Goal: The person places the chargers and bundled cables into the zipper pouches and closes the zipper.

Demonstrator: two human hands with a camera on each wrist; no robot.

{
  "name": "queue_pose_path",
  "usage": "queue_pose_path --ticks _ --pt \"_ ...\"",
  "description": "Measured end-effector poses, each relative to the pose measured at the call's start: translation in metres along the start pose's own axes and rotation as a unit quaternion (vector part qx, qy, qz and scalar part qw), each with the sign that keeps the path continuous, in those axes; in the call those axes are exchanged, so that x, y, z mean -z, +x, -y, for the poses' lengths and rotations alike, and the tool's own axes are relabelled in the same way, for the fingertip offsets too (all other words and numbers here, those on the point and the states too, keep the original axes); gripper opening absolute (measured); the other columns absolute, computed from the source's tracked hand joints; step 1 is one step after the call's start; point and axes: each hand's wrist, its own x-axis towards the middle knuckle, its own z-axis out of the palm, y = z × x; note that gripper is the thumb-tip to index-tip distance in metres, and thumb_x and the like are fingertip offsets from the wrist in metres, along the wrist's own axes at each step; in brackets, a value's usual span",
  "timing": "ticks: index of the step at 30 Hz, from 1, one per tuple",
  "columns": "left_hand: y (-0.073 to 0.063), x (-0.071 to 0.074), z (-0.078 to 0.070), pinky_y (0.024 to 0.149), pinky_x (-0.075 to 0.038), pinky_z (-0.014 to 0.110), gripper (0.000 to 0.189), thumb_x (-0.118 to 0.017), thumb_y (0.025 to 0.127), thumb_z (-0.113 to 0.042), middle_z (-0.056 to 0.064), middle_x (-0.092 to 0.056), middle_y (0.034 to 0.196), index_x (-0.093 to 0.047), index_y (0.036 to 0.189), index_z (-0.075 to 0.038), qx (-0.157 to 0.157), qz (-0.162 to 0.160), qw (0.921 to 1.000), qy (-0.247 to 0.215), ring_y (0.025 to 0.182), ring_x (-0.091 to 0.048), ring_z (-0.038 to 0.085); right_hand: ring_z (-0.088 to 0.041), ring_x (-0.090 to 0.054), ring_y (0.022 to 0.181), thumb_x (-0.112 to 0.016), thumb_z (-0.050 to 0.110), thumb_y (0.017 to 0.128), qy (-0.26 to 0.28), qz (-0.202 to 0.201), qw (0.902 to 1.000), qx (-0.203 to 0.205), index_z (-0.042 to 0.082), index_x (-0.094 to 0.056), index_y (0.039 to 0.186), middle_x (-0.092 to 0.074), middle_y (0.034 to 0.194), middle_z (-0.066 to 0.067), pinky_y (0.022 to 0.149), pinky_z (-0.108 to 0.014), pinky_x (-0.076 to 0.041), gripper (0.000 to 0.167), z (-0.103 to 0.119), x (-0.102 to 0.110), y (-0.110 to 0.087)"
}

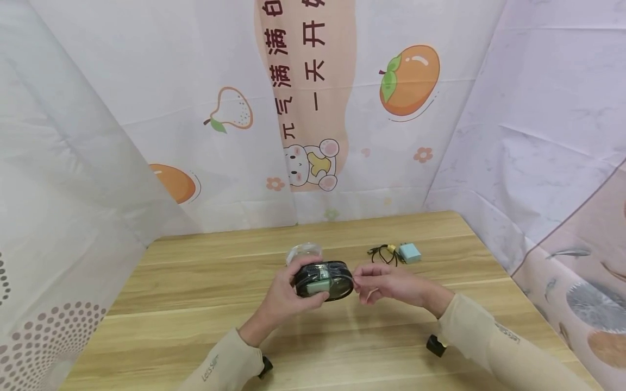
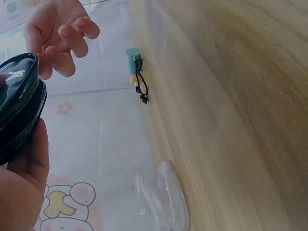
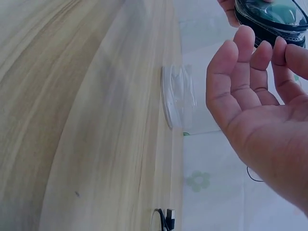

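A small oval zip pouch [image 1: 319, 281], clear with black trim, hangs above the table, and something pale green shows through its window. My left hand [image 1: 287, 290] grips it from the left, fingers over the top and thumb along the near side. At the pouch's right end, my right hand [image 1: 386, 283] pinches its edge near the zipper between thumb and forefinger. The other fingers of that hand are loosely bent, as the right wrist view shows. What exactly lies between the fingertips is hidden. The black zipper band [image 2: 21, 115] runs round the pouch's side.
Behind the pouch on the wooden table [image 1: 205, 304] stands a clear plastic container [image 1: 304, 251]. Farther right lie a coiled black cable [image 1: 383, 254] with a yellow tie and a light blue charger plug [image 1: 409, 252]. Printed cloth [image 1: 235, 179] hangs along the back and sides.
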Motion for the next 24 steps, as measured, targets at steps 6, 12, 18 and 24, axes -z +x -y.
queue_pose_path --ticks 6,12,18,24 --pt "0.003 0.000 0.004 0.087 -0.058 0.038 0.062 -0.084 0.077 0.004 0.010 -0.069 0.122 -0.062 0.133 -0.009 -0.063 0.030 0.9955 0.064 0.106 -0.068 0.024 -0.027 -0.062 0.092 -0.051 0.022 0.108 -0.011 0.001 0.9999 0.012 -0.015 -0.052 0.114 -0.063 0.099 -0.012 0.084 -0.049 -0.054 0.037 0.006 0.000 -0.001" --pt "0.003 0.001 0.003 0.087 -0.058 0.036 0.063 -0.084 0.072 0.007 0.010 -0.071 0.121 -0.065 0.130 -0.009 -0.081 0.039 0.9901 0.108 0.104 -0.069 0.023 -0.037 -0.058 0.097 -0.051 0.021 0.107 -0.035 -0.003 0.9991 0.022 -0.004 -0.062 0.110 -0.061 0.101 -0.016 0.083 -0.046 -0.055 0.027 0.017 0.001 -0.001" --pt "0.000 0.001 -0.001 0.089 -0.057 0.035 0.063 -0.085 0.072 0.007 0.010 -0.070 0.122 -0.065 0.130 -0.010 -0.061 0.030 0.9918 0.108 0.107 -0.068 0.023 -0.032 -0.059 0.096 -0.052 0.023 0.107 -0.052 -0.001 0.9984 0.021 0.002 -0.065 0.112 -0.062 0.099 -0.013 0.084 -0.045 -0.054 0.026 0.024 -0.003 0.001" --pt "-0.004 0.002 -0.001 0.086 -0.058 0.036 0.066 -0.084 0.073 0.009 0.015 -0.067 0.121 -0.059 0.132 -0.006 -0.052 0.002 0.9954 0.081 0.105 -0.066 0.024 -0.028 -0.060 0.093 -0.056 0.028 0.106 -0.037 -0.019 0.9991 0.006 0.001 -0.066 0.112 -0.062 0.100 -0.014 0.084 -0.048 -0.054 0.030 0.025 -0.005 0.005"
